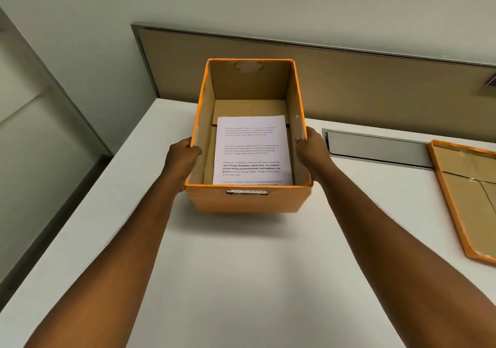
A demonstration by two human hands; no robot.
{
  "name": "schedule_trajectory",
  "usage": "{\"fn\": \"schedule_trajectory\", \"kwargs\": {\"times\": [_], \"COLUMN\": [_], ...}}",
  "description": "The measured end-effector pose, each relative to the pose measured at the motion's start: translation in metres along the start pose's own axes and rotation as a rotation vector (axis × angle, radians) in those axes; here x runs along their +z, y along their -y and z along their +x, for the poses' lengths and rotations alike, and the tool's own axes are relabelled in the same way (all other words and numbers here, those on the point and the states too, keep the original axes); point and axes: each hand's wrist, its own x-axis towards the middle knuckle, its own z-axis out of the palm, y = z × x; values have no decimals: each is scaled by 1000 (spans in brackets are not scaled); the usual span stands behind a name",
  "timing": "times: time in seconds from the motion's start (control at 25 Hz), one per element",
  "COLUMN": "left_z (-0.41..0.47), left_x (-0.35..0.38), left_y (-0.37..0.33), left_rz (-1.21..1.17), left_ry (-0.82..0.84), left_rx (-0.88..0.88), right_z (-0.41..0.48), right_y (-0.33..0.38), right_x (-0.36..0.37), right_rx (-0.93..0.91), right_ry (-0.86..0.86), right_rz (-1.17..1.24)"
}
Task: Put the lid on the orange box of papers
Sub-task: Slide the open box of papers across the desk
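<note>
The orange box point(248, 200) stands open on the white desk point(241, 280), its long axis running away from the person, and both hands clasp it at the near end. The left hand point(182, 159) is closed over the left wall, thumb hooked inside the rim and the rest of the fingers out of sight on the outer face; the right hand point(312, 151) is pressed against the right wall, its fingers point(302, 141) curled over the rim. Holding opposite walls like this probably serves to square and steady the box so that a lid can drop straight over it. A printed sheet of papers point(252, 149) lies flat on the bottom, toward the near end, well below the rim, so nothing should foul the lid. The lid point(467, 200) lies apart on the desk to the right, upside down with its brown inner face up, partly cut off by the frame edge. It is untouched; the right hand looks best placed to reach it, and it will need turning over first
</note>
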Motion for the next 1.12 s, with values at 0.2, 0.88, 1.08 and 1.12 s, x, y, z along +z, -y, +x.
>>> {"fn": "schedule_trajectory", "kwargs": {"times": [0.2, 0.88, 1.08, 1.12], "left_z": [-72, -267, -278, -279], "left_x": [41, 172, 182, 182], "left_y": [12, 41, 44, 45], "left_rz": [60, 264, 350, 367], "left_ry": [-18, 34, 17, 13], "left_rx": [64, 130, 142, 141], "right_z": [-58, -197, -201, -202], "right_y": [-47, -208, -223, -226], "right_x": [-61, -207, -211, -211], "right_rx": [39, 189, 190, 186], "right_ry": [0, 14, 54, 59], "right_rz": [-28, 92, 142, 156]}}
